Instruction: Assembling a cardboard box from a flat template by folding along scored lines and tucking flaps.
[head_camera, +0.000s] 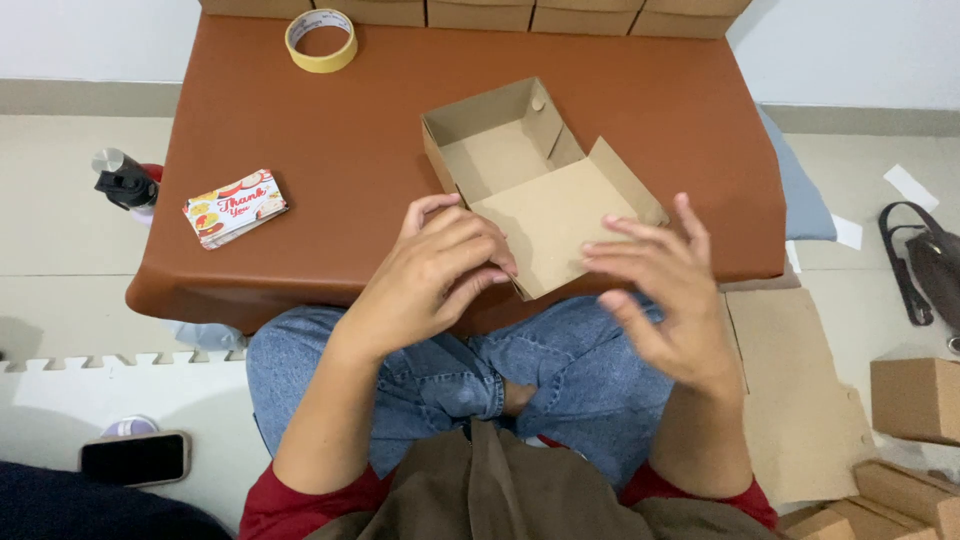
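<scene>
Seen from above, a person seated cross-legged in blue jeans works at a low brown table (300, 120), both bare hands at the near flap of an open cardboard box (535, 180). The box sits toward the middle of the table, its tray end farther away and its flat lid panel reaching to the table's near edge, just over the person's knees. The left hand (435, 270) lies curled on the lid's left corner, fingers bent against the cardboard (whether it pinches the flap or merely presses on it cannot be told). The right hand (665, 290) is spread, fingers apart and clamped on nothing, its fingertips at the lid's right side near the front edge. A roll of yellow tape (321, 40) lies at the far left of the table, well apart from the box, and a small stack of printed cards (235, 207) rests near the table's left edge. Beside the table on the floor stand a dark-capped bottle (125, 180) and, nearer the person, a phone (135, 458). More cardboard boxes (915, 400) and a flat cardboard sheet (795, 400) lie to the right.
</scene>
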